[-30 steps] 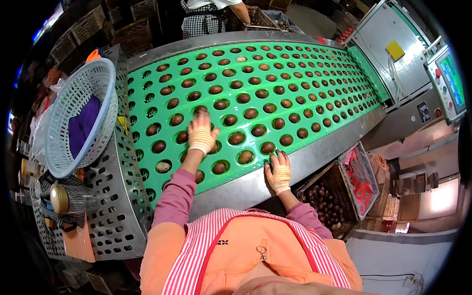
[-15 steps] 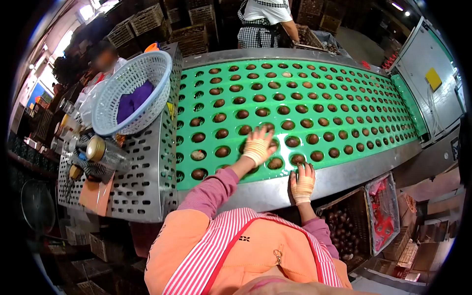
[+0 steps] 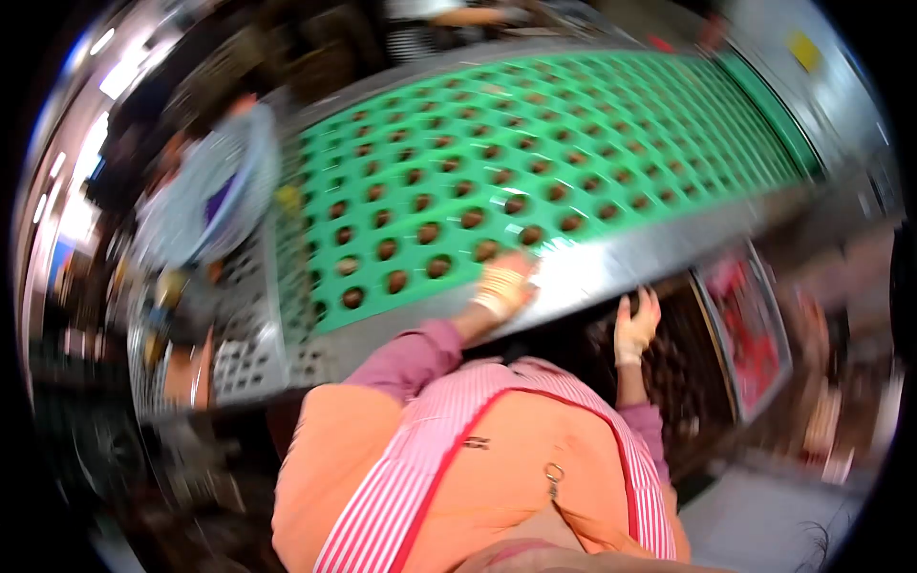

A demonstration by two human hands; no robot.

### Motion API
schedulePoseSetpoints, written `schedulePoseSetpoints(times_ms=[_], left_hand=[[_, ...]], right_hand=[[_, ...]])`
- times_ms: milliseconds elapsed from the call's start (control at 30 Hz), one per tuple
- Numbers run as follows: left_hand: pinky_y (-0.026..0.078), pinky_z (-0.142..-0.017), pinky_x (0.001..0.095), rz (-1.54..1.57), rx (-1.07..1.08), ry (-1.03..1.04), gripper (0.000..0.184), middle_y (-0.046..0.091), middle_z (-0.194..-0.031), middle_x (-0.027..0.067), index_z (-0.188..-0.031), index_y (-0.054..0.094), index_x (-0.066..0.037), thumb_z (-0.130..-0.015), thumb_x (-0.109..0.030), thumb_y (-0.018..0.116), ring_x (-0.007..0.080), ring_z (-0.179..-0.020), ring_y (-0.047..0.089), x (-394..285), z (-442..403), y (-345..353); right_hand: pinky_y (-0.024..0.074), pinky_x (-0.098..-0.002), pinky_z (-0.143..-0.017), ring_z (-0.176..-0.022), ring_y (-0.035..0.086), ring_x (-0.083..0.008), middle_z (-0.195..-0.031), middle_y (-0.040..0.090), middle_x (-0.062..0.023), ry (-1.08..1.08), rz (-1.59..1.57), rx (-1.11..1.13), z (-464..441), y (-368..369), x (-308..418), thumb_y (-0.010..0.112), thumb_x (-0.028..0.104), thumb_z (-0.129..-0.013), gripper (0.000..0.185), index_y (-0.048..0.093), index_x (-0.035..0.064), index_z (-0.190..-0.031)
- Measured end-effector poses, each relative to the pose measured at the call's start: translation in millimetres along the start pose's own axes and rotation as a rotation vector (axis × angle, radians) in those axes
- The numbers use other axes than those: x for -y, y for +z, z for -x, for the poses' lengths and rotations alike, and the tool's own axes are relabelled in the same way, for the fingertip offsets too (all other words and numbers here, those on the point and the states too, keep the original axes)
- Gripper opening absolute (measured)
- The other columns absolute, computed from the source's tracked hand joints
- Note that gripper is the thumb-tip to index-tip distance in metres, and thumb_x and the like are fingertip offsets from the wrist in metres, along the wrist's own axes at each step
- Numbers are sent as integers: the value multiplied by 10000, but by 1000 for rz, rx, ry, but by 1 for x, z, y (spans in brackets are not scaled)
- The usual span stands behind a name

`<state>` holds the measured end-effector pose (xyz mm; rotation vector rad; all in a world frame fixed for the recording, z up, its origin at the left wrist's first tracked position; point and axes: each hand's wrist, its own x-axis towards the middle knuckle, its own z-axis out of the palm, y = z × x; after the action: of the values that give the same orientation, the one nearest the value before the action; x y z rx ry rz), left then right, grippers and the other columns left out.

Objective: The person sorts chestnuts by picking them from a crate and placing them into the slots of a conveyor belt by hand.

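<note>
My left hand (image 3: 506, 286), its fingers wrapped with pale bands, lies at the near edge of the green tray belt (image 3: 323, 310). Its fingertips are smeared by motion, so I cannot tell whether they hold anything. A brown egg-shaped piece (image 3: 486, 250) sits in a cup just beyond it. More such pieces fill rows of oval cups across the belt. My right hand (image 3: 636, 327) is off the belt, over a crate (image 3: 714, 334) of dark round pieces (image 3: 676, 377). Its thumb and fingers point up and stand apart, with only darkness visible between them.
A metal rim (image 3: 611, 253) borders the belt. On the left, a blue basket (image 3: 253, 181) with purple cloth and several jars stand on a perforated metal shelf (image 3: 277, 329). A tub with red contents (image 3: 740, 325) stands right of the crate. Another person's arm (image 3: 468, 16) shows across the belt.
The view has swung and blurred. My right hand has moved from the belt's near edge to over the crate; my left hand has shifted from among the cups to the near edge.
</note>
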<state>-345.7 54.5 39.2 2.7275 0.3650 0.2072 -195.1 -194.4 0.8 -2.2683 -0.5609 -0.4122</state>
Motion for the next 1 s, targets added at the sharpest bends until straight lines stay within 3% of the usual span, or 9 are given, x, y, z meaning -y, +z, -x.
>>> schedulePoseSetpoints(times_ms=[67, 200, 267, 400, 567, 667, 833, 933, 1000], left_hand=[[450, -823, 505, -26, -150, 59, 390, 572, -1004, 204, -1058, 582, -43, -726, -236, 651, 395, -949, 552, -7, 7, -6], [348, -1053, 500, -87, -177, 169, 585, 468, -1359, 265, -1353, 469, -34, -843, -279, 618, 427, -1229, 445, 20, 9, 22], [342, -1058, 505, -140, -165, 139, 602, 429, -1404, 260, -1396, 433, -51, -870, -287, 608, 435, -1245, 426, 16, 7, 22], [344, -1059, 505, -165, -117, 141, 584, 398, -1441, 236, -1427, 406, -75, -920, -315, 569, 432, -1258, 416, 15, 6, 16], [360, -1049, 498, -198, -102, 125, 553, 422, -1424, 229, -1421, 414, -73, -935, -296, 553, 436, -1256, 420, 17, 8, 16], [367, -1043, 495, -197, -111, 143, 529, 436, -1411, 229, -1406, 432, -62, -945, -297, 541, 442, -1244, 426, 20, 7, 18], [371, -1038, 492, -191, -129, 139, 504, 451, -1397, 227, -1384, 458, -52, -955, -308, 526, 435, -1229, 438, 19, 9, 18], [373, -1035, 489, -208, -114, 142, 505, 459, -1390, 223, -1381, 459, -46, -957, -313, 523, 429, -1227, 441, 20, 8, 17], [375, -1032, 486, -224, -116, 166, 507, 465, -1385, 218, -1378, 458, -39, -957, -315, 521, 425, -1229, 441, 24, 7, 18]], right_hand=[[352, -461, -1071, -1247, 453, -377, -1344, 516, -194, 106, 198, -37, 7, -55, -56, 663, 296, -848, 467, 585, 107, -1268], [365, -459, -1066, -1261, 448, -371, -1372, 507, -155, 587, 319, -154, 52, -158, -162, 621, 362, -865, 486, 574, 125, -1286], [382, -462, -1056, -1264, 452, -366, -1390, 504, -124, 891, 340, -78, 75, -193, -187, 563, 400, -894, 496, 563, 126, -1308], [408, -465, -1049, -1293, 452, -371, -1427, 481, -126, 1223, 231, 58, 102, -212, -216, 523, 397, -918, 530, 518, 127, -1373], [418, -479, -1044, -1294, 438, -411, -1510, 285, -204, 1287, 240, 194, 122, -184, -218, 609, 454, -842, 722, 386, 178, -1471], [426, -511, -1030, -1307, 407, -415, -1516, 231, -178, 1354, 317, 313, 105, -185, -198, 612, 476, -854, 607, 486, 241, -1399], [434, -508, -1029, -1272, 460, -406, -1409, 470, -178, 1304, 369, 373, 107, -188, -191, 580, 487, -881, 570, 502, 230, -1384], [447, -473, -1017, -1259, 498, -358, -1404, 495, -157, 1242, 210, 314, 116, -182, -194, 569, 500, -882, 593, 494, 206, -1392], [476, -431, -967, -1170, 583, -332, -1262, 622, -146, 1194, 258, 385, 120, -178, -191, 564, 545, -870, 637, 491, 194, -1396]])
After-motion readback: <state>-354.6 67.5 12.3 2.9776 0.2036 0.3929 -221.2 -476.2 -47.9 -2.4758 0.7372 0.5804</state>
